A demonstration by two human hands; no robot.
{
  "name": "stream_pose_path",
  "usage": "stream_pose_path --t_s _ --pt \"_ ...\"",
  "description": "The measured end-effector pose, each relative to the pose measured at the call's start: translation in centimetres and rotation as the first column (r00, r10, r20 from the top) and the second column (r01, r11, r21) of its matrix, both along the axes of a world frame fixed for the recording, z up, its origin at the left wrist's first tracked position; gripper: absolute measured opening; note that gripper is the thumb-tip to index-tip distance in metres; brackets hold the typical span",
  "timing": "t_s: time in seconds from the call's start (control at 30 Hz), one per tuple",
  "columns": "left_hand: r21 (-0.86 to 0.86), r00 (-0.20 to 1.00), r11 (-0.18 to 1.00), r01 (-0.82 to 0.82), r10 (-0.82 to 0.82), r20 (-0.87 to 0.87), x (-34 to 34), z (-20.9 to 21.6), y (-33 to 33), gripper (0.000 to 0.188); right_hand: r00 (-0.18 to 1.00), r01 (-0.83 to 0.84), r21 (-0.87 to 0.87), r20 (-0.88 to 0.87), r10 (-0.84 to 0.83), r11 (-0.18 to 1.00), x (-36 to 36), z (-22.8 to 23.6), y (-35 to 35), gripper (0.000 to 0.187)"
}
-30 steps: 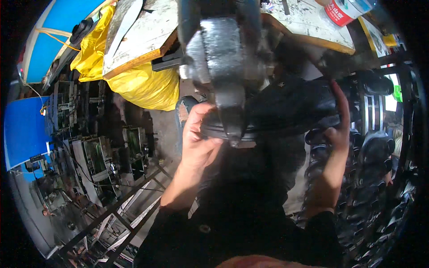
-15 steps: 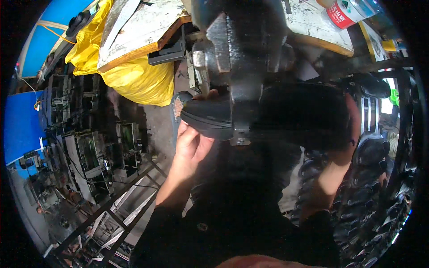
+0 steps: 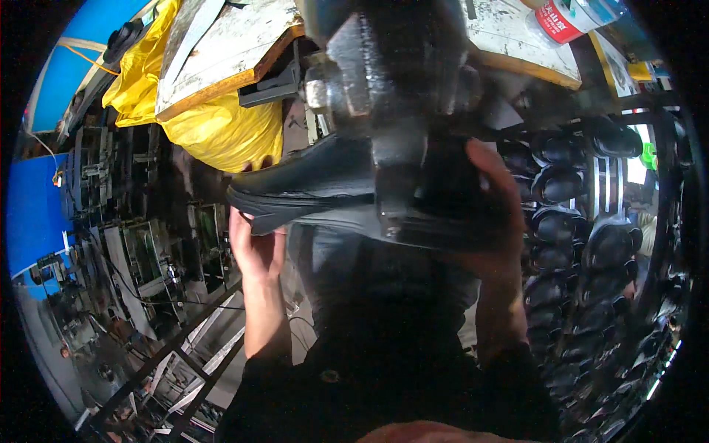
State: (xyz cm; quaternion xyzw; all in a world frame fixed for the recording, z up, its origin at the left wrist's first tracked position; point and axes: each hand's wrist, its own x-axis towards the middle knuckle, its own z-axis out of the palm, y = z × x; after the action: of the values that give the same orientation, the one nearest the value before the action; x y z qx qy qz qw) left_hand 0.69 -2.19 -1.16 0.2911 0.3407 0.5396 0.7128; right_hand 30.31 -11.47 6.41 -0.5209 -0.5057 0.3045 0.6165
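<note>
A black shoe (image 3: 317,181) lies crosswise in front of me, with its sole edge along the near side. My left hand (image 3: 256,247) grips its left end, thumb on the near side and fingertips showing behind. At the other end, my right hand (image 3: 502,196) is wrapped round the shoe, partly lost in shadow. Between the two hands, the dark metal head of a machine (image 3: 399,140) comes down over the shoe's middle. A small metal part at the machine's lower tip is against or just in front of the sole edge; blur hides the exact contact.
Beyond the machine are worn white tabletops (image 3: 229,52) and a yellow sack (image 3: 221,136). A clear plastic bottle (image 3: 557,26) with a red label stands at the far right. Racks of black shoes (image 3: 557,184) line the right side; metal machinery (image 3: 144,251) fills the left.
The shoe has slid left through the machine, so more of it shows on that side. My left hand moved left with it, and my right hand came in closer to the machine.
</note>
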Motion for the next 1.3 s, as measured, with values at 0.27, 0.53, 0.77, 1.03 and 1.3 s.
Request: stream_pose_path --t_s 0.27,0.53,0.77,1.03,1.3 --pt "0.686 0.652 0.628 0.367 0.353 -0.671 3.4 7.7 0.5 0.076 0.948 -0.097 -0.06 0.298 0.11 0.994 -0.2 1.9 1.7 0.085" --pt "0.393 0.376 0.421 0.818 0.126 -0.918 8.4 11.8 1.7 0.098 0.78 -0.105 -0.112 0.607 0.152 0.988 0.0 4.9 2.0 0.083" --pt "0.353 0.613 0.699 0.622 -0.153 -0.775 8.1 7.8 1.0 0.086 0.791 -0.103 -0.232 0.571 0.221 0.967 -0.3 6.1 2.1 0.091" --pt "0.326 0.883 0.841 0.432 -0.32 -0.344 9.6 5.1 -1.5 0.109 0.993 -0.056 -0.018 0.1 0.058 0.998 0.1 -10.5 -1.7 0.11" --pt "0.536 0.842 0.712 0.454 -0.146 -0.519 6.5 -1.9 -3.4 0.107 0.958 -0.054 -0.248 0.259 0.12 0.967 1.1 -9.8 -3.7 0.1"
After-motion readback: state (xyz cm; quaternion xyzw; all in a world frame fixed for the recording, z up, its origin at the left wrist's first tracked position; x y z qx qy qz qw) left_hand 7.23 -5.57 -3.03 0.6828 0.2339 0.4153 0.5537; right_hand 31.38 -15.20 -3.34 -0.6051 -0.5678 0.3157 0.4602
